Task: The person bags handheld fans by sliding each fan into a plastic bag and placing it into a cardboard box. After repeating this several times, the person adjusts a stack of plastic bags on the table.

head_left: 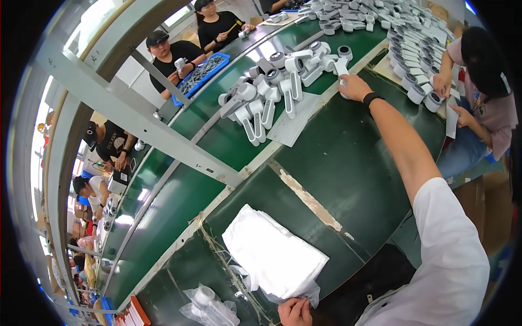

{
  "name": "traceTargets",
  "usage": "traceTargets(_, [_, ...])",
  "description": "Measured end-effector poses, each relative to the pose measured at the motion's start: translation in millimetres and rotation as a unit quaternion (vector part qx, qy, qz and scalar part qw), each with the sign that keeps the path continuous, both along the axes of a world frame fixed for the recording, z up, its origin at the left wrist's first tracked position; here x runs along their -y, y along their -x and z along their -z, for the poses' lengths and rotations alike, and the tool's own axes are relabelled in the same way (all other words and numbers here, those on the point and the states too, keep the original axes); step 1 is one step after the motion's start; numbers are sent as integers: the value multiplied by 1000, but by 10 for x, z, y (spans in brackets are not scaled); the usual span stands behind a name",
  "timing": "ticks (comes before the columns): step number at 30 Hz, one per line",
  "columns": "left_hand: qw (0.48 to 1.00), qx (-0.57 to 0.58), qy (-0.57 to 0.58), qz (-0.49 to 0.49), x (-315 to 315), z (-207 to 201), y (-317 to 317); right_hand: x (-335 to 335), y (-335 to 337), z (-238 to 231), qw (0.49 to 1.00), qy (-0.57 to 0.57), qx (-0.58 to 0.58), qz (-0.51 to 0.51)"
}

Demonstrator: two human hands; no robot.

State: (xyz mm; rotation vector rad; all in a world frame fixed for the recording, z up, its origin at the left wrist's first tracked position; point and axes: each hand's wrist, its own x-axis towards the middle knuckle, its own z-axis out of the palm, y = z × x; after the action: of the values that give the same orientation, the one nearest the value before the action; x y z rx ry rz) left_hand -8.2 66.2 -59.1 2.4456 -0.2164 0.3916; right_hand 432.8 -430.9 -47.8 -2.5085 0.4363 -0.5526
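My right arm reaches far across the green table. My right hand point(354, 88) is closed round the lower end of a white handheld device point(341, 66) with a round, dark-centred head. It lies beside a pile of similar white and grey devices point(260, 89) with round heads and slotted handles. Low in the picture, my left hand point(294, 312) has its fingers curled on the edge of a stack of thin plastic bags point(272, 252); its fingertips are partly hidden. Left of the stack rests one device in a clear bag point(209, 307).
A printed white sheet point(293, 122) lies under the pile's edge. A slanting metal post point(147, 117) stands at the left. At the right, a co-worker point(486, 92) handles parts beside rows of devices point(416, 65). Across the belt, people sit near a blue tray point(204, 76).
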Motion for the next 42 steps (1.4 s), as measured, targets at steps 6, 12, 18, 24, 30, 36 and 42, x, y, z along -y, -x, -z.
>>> traceTargets(6, [1000, -8, 5, -15, -25, 28, 45, -744, 670, -513, 975, 140, -167, -55])
traceTargets(12, [999, -20, 3, -31, -14, 61, 56, -550, 951, -515, 964, 185, -86, -172])
traceTargets(18, [981, -20, 168, -96, -9, -2, 33, -595, 1246, -348, 907, 126, -207, -345])
traceTargets(24, [847, -7, 501, -176, 120, -204, 83, -672, 1798, -220, 955, 87, -51, -278])
traceTargets(30, [810, 35, 555, -183, 409, -528, -82, -1926, 3159, -799, 848, -414, -46, -328])
traceTargets(36, [800, 11, 587, -123, 795, -475, -332, -2779, 3800, -751, 745, -558, -109, -350])
traceTargets(42, [811, -9, 576, -101, 702, -411, -327, -2983, 3707, -535, 775, -534, -45, -335])
